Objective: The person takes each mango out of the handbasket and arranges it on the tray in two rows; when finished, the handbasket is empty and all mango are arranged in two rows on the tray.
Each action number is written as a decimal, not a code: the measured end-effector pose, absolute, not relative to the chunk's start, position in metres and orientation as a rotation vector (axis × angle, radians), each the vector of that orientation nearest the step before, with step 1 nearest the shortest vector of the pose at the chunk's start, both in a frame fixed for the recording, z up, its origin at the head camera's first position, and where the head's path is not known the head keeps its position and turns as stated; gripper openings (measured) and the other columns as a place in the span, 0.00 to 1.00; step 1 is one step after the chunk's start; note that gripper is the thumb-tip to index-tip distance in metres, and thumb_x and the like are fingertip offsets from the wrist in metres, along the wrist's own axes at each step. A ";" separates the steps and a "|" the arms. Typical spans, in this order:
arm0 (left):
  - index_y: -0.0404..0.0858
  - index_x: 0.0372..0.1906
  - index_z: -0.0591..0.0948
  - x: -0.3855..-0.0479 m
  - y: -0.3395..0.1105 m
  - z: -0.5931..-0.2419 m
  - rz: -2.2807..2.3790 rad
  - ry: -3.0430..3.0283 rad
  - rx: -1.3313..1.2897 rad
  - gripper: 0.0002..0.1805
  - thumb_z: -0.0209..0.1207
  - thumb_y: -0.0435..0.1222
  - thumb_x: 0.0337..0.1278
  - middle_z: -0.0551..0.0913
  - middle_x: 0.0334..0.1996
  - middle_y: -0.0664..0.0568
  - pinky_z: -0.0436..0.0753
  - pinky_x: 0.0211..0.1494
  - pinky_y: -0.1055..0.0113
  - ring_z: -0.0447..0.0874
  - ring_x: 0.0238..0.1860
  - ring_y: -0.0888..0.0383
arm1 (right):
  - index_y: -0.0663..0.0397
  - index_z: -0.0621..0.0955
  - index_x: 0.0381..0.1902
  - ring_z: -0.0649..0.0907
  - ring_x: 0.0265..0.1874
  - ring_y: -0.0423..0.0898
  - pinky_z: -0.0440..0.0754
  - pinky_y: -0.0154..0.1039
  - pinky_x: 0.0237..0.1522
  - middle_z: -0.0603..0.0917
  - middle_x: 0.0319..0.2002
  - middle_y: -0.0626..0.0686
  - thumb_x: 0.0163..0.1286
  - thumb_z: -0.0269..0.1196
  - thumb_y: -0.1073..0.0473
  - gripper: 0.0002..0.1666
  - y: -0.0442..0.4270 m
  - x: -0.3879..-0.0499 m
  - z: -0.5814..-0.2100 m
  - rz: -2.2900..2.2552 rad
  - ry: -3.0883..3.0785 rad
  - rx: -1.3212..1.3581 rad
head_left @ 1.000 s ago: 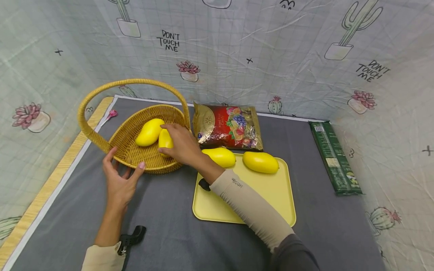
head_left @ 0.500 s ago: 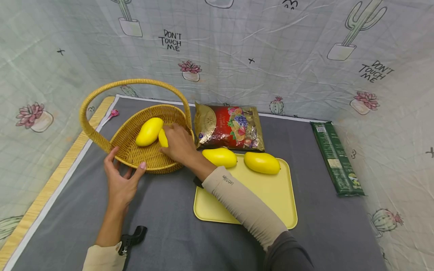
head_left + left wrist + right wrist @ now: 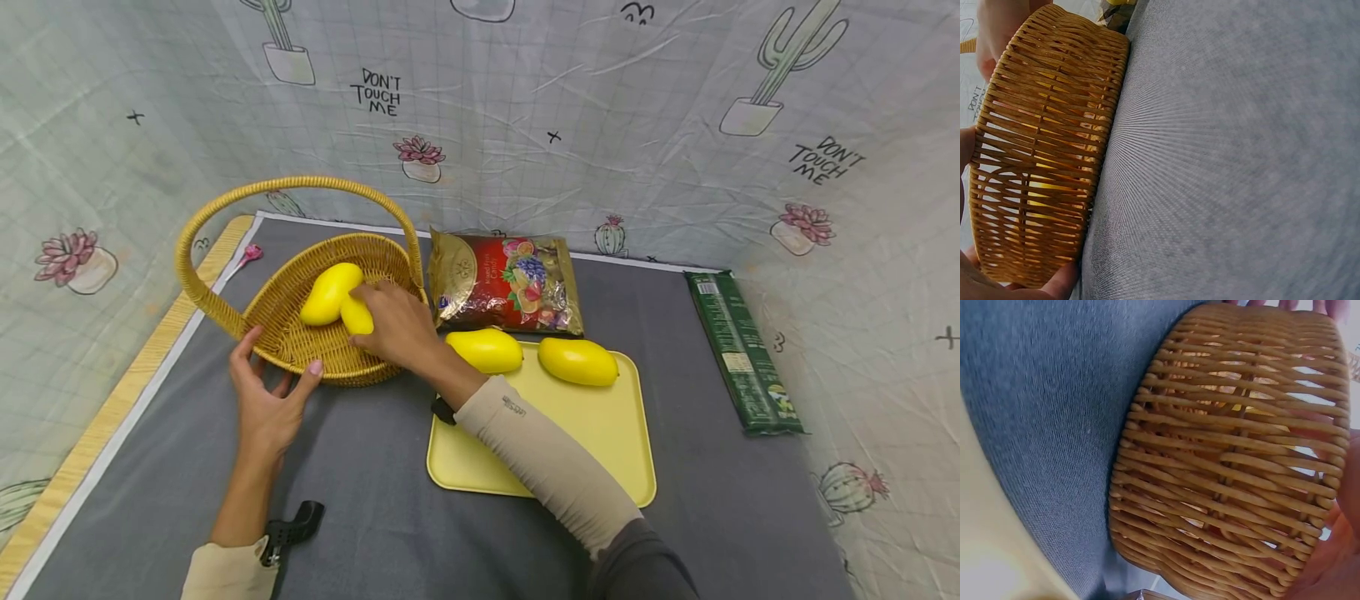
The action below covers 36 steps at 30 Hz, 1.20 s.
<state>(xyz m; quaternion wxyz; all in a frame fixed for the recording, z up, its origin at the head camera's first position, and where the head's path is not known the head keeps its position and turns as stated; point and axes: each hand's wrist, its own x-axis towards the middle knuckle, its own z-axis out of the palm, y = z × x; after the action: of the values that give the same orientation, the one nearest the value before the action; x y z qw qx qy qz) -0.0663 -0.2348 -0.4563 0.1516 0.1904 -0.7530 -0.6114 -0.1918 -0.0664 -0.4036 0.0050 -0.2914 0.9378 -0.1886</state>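
The wicker basket (image 3: 315, 342), tall-handled and golden-brown, stands at the left of the table. My left hand (image 3: 266, 408) holds its near side, with the thumb on the rim and the fingers bent round the left edge. Inside the basket, my right hand (image 3: 401, 325) grips a yellow mango (image 3: 356, 316), partly hidden by that hand. A second mango (image 3: 330, 293) lies against it on the left. In both wrist views, the woven wall (image 3: 1047, 137) hides most of the inside; yellow shows through the gaps in the left wrist view.
Two more mangoes (image 3: 577, 361) lie along the far edge of a pale yellow tray (image 3: 540, 475), under my right forearm. Behind it is a red-and-gold candy bag (image 3: 502, 283). A green packet (image 3: 742, 350) lies at the right. A small pink-tipped stick (image 3: 247, 254) is beyond the basket.
My right hand has shifted slightly inside the basket, and the mango in it now lies closer to the other one. My left hand keeps its place on the basket.
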 end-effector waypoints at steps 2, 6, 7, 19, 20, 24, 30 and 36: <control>0.63 0.75 0.50 -0.066 -0.235 -0.456 -1.756 -2.160 0.544 0.50 0.69 0.41 0.55 0.43 0.77 0.65 0.62 0.77 0.38 0.42 0.82 0.51 | 0.37 0.74 0.67 0.80 0.60 0.42 0.83 0.41 0.54 0.77 0.66 0.46 0.57 0.72 0.37 0.41 -0.065 -0.190 -0.403 -0.619 2.935 -0.929; 0.63 0.75 0.50 -0.066 -0.235 -0.457 -1.753 -2.158 0.544 0.50 0.69 0.41 0.55 0.43 0.77 0.64 0.62 0.77 0.38 0.42 0.82 0.51 | 0.36 0.74 0.67 0.78 0.63 0.42 0.81 0.41 0.58 0.76 0.67 0.45 0.58 0.72 0.37 0.41 -0.062 -0.186 -0.400 -0.672 2.938 -0.945; 0.63 0.75 0.50 -0.066 -0.235 -0.457 -1.752 -2.160 0.545 0.50 0.69 0.41 0.55 0.43 0.77 0.64 0.62 0.76 0.38 0.42 0.82 0.51 | 0.37 0.74 0.67 0.78 0.63 0.42 0.81 0.41 0.59 0.76 0.67 0.44 0.58 0.72 0.37 0.40 -0.062 -0.185 -0.399 -0.690 2.937 -0.946; 0.63 0.75 0.50 -0.066 -0.236 -0.459 -1.752 -2.167 0.549 0.51 0.70 0.42 0.55 0.43 0.78 0.64 0.62 0.77 0.38 0.42 0.82 0.50 | 0.33 0.73 0.69 0.77 0.66 0.42 0.81 0.42 0.61 0.76 0.68 0.42 0.58 0.71 0.36 0.42 -0.050 -0.173 -0.386 -0.823 2.958 -0.945; 0.63 0.75 0.49 -0.066 -0.236 -0.459 -1.751 -2.169 0.551 0.51 0.70 0.42 0.55 0.43 0.78 0.64 0.62 0.77 0.38 0.42 0.82 0.50 | 0.34 0.73 0.68 0.77 0.66 0.42 0.80 0.42 0.61 0.76 0.68 0.42 0.58 0.71 0.36 0.41 -0.048 -0.171 -0.384 -0.839 2.956 -0.948; 0.64 0.75 0.49 -0.066 -0.236 -0.459 -1.747 -2.179 0.552 0.51 0.69 0.43 0.55 0.42 0.78 0.64 0.62 0.77 0.38 0.42 0.82 0.50 | 0.34 0.73 0.68 0.77 0.65 0.42 0.80 0.41 0.59 0.76 0.67 0.42 0.57 0.71 0.35 0.42 -0.041 -0.166 -0.376 -0.917 2.941 -0.949; 0.64 0.75 0.49 -0.066 -0.236 -0.457 -1.760 -2.168 0.537 0.51 0.69 0.41 0.56 0.42 0.78 0.64 0.61 0.77 0.38 0.41 0.82 0.50 | 0.33 0.72 0.68 0.76 0.66 0.41 0.80 0.40 0.60 0.75 0.68 0.41 0.58 0.71 0.35 0.41 -0.029 -0.158 -0.368 -0.996 2.911 -0.940; 0.64 0.75 0.49 -0.066 -0.236 -0.457 -1.771 -2.158 0.533 0.50 0.69 0.42 0.56 0.42 0.78 0.64 0.60 0.78 0.38 0.41 0.82 0.50 | 0.33 0.73 0.68 0.75 0.67 0.41 0.79 0.42 0.63 0.75 0.69 0.40 0.58 0.71 0.37 0.41 -0.015 -0.148 -0.362 -1.028 2.901 -0.945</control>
<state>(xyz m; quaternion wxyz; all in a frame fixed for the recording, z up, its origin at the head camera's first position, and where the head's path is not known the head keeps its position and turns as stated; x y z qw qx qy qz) -0.0656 -0.2355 -0.4565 0.1493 0.1854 -0.7508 -0.6161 -0.1477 -0.0153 -0.3616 -0.0390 -0.2932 0.9004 -0.3191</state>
